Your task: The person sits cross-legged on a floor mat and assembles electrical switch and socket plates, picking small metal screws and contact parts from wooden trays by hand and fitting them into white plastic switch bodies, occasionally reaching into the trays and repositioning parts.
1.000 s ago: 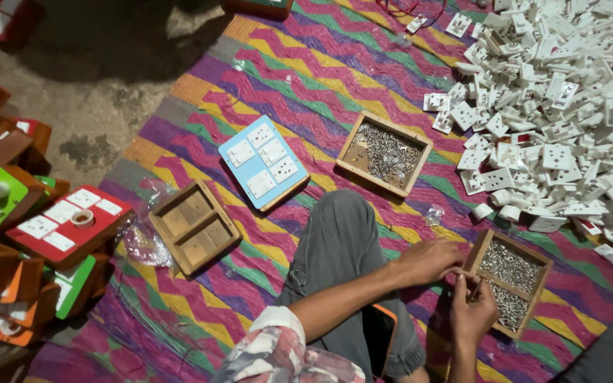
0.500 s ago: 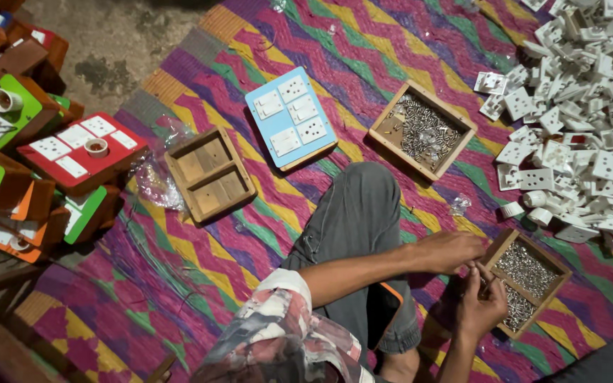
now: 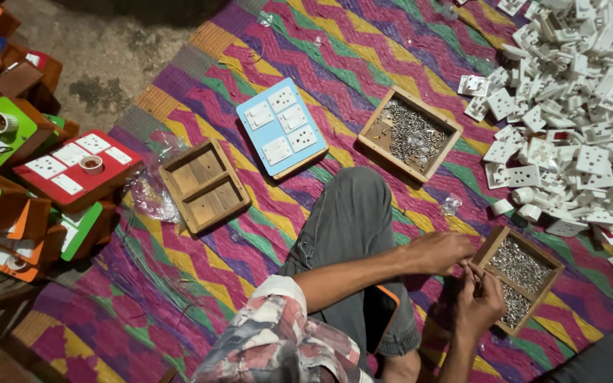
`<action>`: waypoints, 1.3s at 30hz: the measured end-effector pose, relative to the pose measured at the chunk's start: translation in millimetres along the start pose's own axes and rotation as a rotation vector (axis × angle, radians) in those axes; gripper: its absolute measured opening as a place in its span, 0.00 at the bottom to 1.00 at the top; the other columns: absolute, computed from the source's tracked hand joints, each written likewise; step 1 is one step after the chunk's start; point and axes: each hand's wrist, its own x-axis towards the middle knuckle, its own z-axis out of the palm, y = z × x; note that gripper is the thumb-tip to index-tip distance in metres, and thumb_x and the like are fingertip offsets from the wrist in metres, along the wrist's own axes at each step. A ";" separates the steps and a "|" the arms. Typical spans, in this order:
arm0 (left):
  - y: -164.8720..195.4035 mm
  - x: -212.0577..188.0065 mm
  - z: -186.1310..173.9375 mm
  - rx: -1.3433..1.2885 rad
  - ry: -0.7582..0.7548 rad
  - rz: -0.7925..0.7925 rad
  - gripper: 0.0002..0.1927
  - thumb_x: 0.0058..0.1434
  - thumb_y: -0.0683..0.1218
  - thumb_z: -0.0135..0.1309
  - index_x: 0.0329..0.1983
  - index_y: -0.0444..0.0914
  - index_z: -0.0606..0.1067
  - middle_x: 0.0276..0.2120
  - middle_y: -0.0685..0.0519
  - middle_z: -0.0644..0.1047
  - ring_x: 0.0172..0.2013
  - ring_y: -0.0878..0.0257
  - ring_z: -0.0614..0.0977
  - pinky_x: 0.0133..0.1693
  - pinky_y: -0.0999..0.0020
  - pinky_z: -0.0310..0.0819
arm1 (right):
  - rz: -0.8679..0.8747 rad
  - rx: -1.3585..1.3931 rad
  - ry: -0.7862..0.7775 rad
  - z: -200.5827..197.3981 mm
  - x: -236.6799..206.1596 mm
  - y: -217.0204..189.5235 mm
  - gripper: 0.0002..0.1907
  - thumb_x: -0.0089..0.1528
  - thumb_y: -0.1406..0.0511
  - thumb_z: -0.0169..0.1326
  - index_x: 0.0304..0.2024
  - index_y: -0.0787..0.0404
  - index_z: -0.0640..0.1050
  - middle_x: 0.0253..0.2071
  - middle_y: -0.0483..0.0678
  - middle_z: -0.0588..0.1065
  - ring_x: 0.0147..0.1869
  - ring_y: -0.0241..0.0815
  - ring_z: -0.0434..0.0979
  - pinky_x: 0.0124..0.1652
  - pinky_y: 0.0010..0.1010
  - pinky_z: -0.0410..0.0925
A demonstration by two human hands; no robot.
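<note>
My left hand [image 3: 440,252] and my right hand [image 3: 480,303] meet at the near-left corner of a wooden box of small metal screws [image 3: 544,257], low on the right. The fingertips of both hands are pinched together on something small and metallic, too tiny to make out. My left forearm, in a patterned sleeve, crosses over my bent knee in grey trousers [image 3: 345,220]. A large heap of white switch and socket parts [image 3: 576,120] lies just beyond the box.
On the striped woven mat [image 3: 179,284] sit a second wooden box of screws [image 3: 376,138], a blue switch board [image 3: 282,128] and an empty two-part wooden tray [image 3: 204,184]. Red, green and orange switch boards [image 3: 72,163] are stacked at the left on bare floor.
The view has swung, so everything sits higher and further right in the picture. Both hands stay together at the corner of the near screw box, with only small finger movements.
</note>
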 end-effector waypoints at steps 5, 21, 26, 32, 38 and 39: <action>9.2 -1.6 -9.9 -0.035 0.028 0.005 0.10 0.44 0.42 0.62 0.30 0.35 0.76 0.31 0.45 0.77 0.40 0.47 0.81 0.41 0.52 0.78 | -0.034 -0.010 -0.010 -2.0 1.8 -3.3 0.07 0.68 0.72 0.60 0.48 0.63 0.82 0.45 0.52 0.79 0.46 0.45 0.82 0.44 0.35 0.74; 2.8 0.4 -1.8 0.014 -0.001 0.081 0.10 0.54 0.44 0.55 0.36 0.33 0.73 0.33 0.45 0.75 0.38 0.49 0.78 0.43 0.54 0.76 | -0.014 -0.263 -0.067 5.8 3.6 3.6 0.12 0.64 0.67 0.60 0.48 0.64 0.76 0.48 0.56 0.75 0.45 0.56 0.79 0.41 0.42 0.72; 1.2 -4.2 -2.8 -0.007 0.098 0.162 0.10 0.61 0.45 0.56 0.40 0.34 0.71 0.37 0.43 0.74 0.43 0.45 0.77 0.48 0.53 0.72 | -0.158 -0.172 0.008 -2.5 6.3 -5.3 0.10 0.65 0.69 0.59 0.49 0.61 0.79 0.47 0.54 0.78 0.47 0.55 0.80 0.45 0.41 0.72; 4.8 -3.3 -8.2 0.052 0.149 0.226 0.12 0.62 0.48 0.56 0.41 0.35 0.72 0.38 0.45 0.74 0.45 0.47 0.77 0.49 0.54 0.73 | -0.069 -0.162 0.024 -2.6 5.9 -0.6 0.07 0.66 0.68 0.59 0.47 0.61 0.80 0.43 0.54 0.78 0.43 0.53 0.80 0.43 0.40 0.72; 15.4 0.6 -15.2 -0.023 0.100 0.078 0.09 0.59 0.47 0.60 0.36 0.35 0.77 0.35 0.45 0.77 0.41 0.45 0.79 0.44 0.52 0.71 | -0.028 -0.191 0.031 1.2 11.0 6.2 0.08 0.63 0.66 0.59 0.43 0.62 0.78 0.38 0.53 0.76 0.39 0.53 0.78 0.40 0.41 0.71; 17.2 2.8 -16.9 -0.033 0.098 0.101 0.08 0.58 0.46 0.59 0.35 0.36 0.78 0.35 0.45 0.78 0.40 0.45 0.79 0.45 0.52 0.71 | 0.016 -0.204 0.022 0.4 12.3 4.6 0.08 0.63 0.66 0.60 0.43 0.62 0.77 0.37 0.53 0.76 0.38 0.52 0.78 0.38 0.42 0.70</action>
